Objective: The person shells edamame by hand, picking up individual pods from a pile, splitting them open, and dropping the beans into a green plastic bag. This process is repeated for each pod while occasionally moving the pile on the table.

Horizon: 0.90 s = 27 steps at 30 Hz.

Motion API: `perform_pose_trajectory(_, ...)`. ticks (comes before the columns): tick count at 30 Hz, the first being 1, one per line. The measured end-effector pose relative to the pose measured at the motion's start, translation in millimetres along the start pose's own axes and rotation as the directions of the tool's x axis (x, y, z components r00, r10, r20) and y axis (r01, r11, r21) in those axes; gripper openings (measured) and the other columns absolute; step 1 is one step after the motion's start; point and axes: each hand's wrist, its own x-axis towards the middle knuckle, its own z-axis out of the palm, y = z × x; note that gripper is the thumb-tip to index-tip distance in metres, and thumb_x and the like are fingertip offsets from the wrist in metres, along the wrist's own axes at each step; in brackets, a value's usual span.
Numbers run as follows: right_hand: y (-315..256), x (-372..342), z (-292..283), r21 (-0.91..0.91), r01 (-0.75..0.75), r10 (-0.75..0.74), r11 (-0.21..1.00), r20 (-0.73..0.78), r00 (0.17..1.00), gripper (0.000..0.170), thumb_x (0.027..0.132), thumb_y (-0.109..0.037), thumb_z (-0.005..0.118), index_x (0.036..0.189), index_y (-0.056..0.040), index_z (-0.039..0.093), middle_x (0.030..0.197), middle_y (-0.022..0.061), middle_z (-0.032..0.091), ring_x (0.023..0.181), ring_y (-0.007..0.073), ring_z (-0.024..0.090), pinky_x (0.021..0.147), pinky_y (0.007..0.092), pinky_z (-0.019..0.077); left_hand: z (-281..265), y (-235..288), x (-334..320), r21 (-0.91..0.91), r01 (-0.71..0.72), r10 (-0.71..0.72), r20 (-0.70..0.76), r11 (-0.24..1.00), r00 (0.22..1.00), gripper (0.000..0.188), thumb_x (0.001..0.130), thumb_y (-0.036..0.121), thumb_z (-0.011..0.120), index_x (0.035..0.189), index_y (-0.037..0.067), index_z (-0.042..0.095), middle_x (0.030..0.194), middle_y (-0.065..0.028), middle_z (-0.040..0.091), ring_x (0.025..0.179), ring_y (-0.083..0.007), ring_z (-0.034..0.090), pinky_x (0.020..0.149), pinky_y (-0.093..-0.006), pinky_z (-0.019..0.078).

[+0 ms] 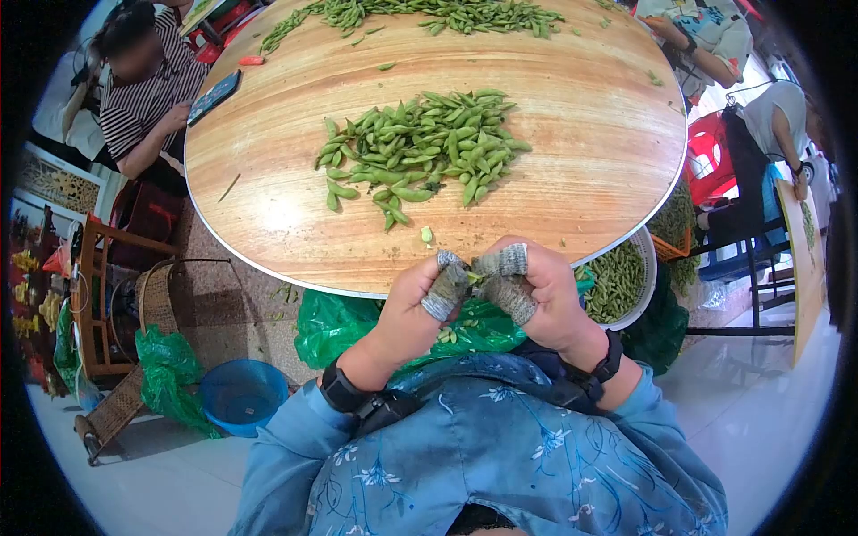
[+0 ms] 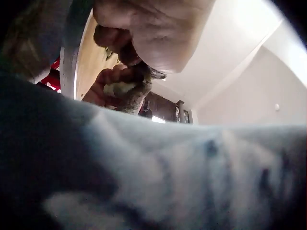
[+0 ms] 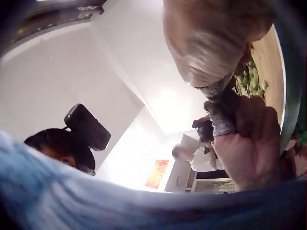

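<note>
Wood-grained table (image 1: 268, 107), rounded in outline, occupies the upper centre of the head view. Green plastic (image 1: 326, 330) spreads below its near edge. On the table I observe a central heap of green pods (image 1: 474, 147); at lower right is a round white container (image 1: 651, 266) filled with more pods, and at lower left a blue basin (image 1: 243, 397). My left hand (image 1: 402, 313) and right hand (image 1: 559, 299), grey wraps on their digits, meet near the table edge, fingers curled, pinching a small green pod (image 1: 475, 278) between them. Just beyond lies one pale green piece (image 1: 426, 235).
</note>
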Motion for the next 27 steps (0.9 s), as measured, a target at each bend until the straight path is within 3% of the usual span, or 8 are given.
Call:
perform_pose_trajectory(4, -2, 2, -1, -0.014, -0.04, 0.041, 0.999, 0.013, 0.999, 0.01, 0.078, -0.007, 0.057, 0.083, 0.0019, 0.054, 0.077, 0.0026, 0.055, 0.071, 0.0082, 0.051, 0.062, 0.0221, 0.0424, -12, 0, 8, -0.383, 0.211, -0.136, 0.213, 0.899, 0.967, 0.011, 0.08, 0.013, 0.054, 0.086, 0.004, 0.05, 0.065, 0.0033, 0.047, 0.058, -0.0081, 0.046, 0.052, -0.0223, 0.039)
perform_pose_trajectory(6, -3, 2, -1, 0.086, -0.175, 0.175, 0.981, 0.011, 0.985, 0.01, 0.077, -0.006, 0.057, 0.084, 0.0015, 0.054, 0.076, 0.003, 0.057, 0.071, 0.0083, 0.051, 0.062, 0.0228, 0.0428, 1, 7, 9, 0.267, -0.178, 0.184, 0.002, 0.947, 0.983, 0.016, 0.078, 0.012, 0.058, 0.088, 0.003, 0.049, 0.065, 0.0025, 0.048, 0.059, -0.0062, 0.045, 0.052, -0.0213, 0.0387)
perform_pose_trajectory(9, -1, 2, 0, 0.194, -0.303, 0.305, 0.933, 0.02, 0.952, 0.01, 0.077, -0.005, 0.057, 0.085, 0.0018, 0.055, 0.075, 0.0025, 0.057, 0.07, 0.0076, 0.051, 0.062, 0.022, 0.0426, -4, 20, 7, 0.559, -0.166, 0.146, 0.081, 0.812, 0.986, 0.019, 0.075, 0.01, 0.061, 0.087, 0.002, 0.049, 0.064, 0.0025, 0.049, 0.06, -0.0043, 0.044, 0.052, -0.0224, 0.0395)
perform_pose_trajectory(16, -10, 5, -2, -0.027, -0.229, 0.23, 0.973, 0.054, 0.972, 0.01, 0.074, -0.001, 0.056, 0.083, 0.0014, 0.055, 0.071, 0.0064, 0.057, 0.065, 0.0104, 0.051, 0.057, 0.024, 0.0416, -5, 25, 9, 0.734, -0.163, 0.086, 0.142, 0.659, 0.986, 0.014, 0.073, 0.005, 0.058, 0.084, 0.0, 0.051, 0.069, -0.0028, 0.053, 0.062, -0.0091, 0.049, 0.057, -0.0244, 0.0416)
perform_pose_trajectory(18, -12, 5, -2, -0.197, -0.143, 0.157, 0.97, 0.06, 0.986, 0.011, 0.072, 0.0, 0.056, 0.082, 0.0012, 0.055, 0.069, 0.0084, 0.056, 0.062, 0.0121, 0.052, 0.056, 0.0253, 0.0412, -1, 30, 8, 0.811, -0.266, 0.168, 0.208, 0.522, 0.964, 0.017, 0.069, 0.001, 0.053, 0.085, -0.001, 0.047, 0.063, -0.0181, 0.052, 0.054, -0.0316, 0.051, 0.05, -0.0337, 0.0391)
perform_pose_trajectory(24, -8, 3, -1, -0.482, -0.064, 0.114, 0.874, 0.075, 0.991, 0.012, 0.074, -0.005, 0.06, 0.083, 0.001, 0.055, 0.073, 0.0043, 0.057, 0.064, 0.0107, 0.051, 0.058, 0.0243, 0.0415, -2, 19, 10, 0.695, -0.15, 0.131, 0.082, 0.703, 0.988, 0.016, 0.071, 0.001, 0.048, 0.087, -0.002, 0.047, 0.067, -0.0154, 0.053, 0.061, -0.0261, 0.053, 0.055, -0.0317, 0.0399)
perform_pose_trajectory(26, -8, 3, 0, 0.057, -0.314, 0.317, 0.948, -0.075, 0.945, 0.01, 0.076, -0.005, 0.056, 0.083, 0.0012, 0.056, 0.074, 0.0037, 0.058, 0.068, 0.0092, 0.053, 0.057, 0.0225, 0.0417, -6, 21, 9, 0.553, -0.069, 0.09, -0.011, 0.83, 0.996, 0.015, 0.073, 0.001, 0.047, 0.088, -0.002, 0.047, 0.068, -0.0119, 0.054, 0.063, -0.0214, 0.053, 0.057, -0.0302, 0.0404)
perform_pose_trajectory(27, -7, 3, -3, 0.057, -0.314, 0.318, 0.948, -0.076, 0.945, 0.01, 0.076, -0.005, 0.056, 0.083, 0.0012, 0.056, 0.074, 0.0037, 0.058, 0.068, 0.0092, 0.053, 0.057, 0.0225, 0.0417, -8, 21, 8, 0.382, 0.007, 0.032, -0.095, 0.924, 0.995, 0.014, 0.075, 0.002, 0.047, 0.089, -0.001, 0.048, 0.069, -0.0083, 0.054, 0.065, -0.0167, 0.052, 0.058, -0.0288, 0.0408)
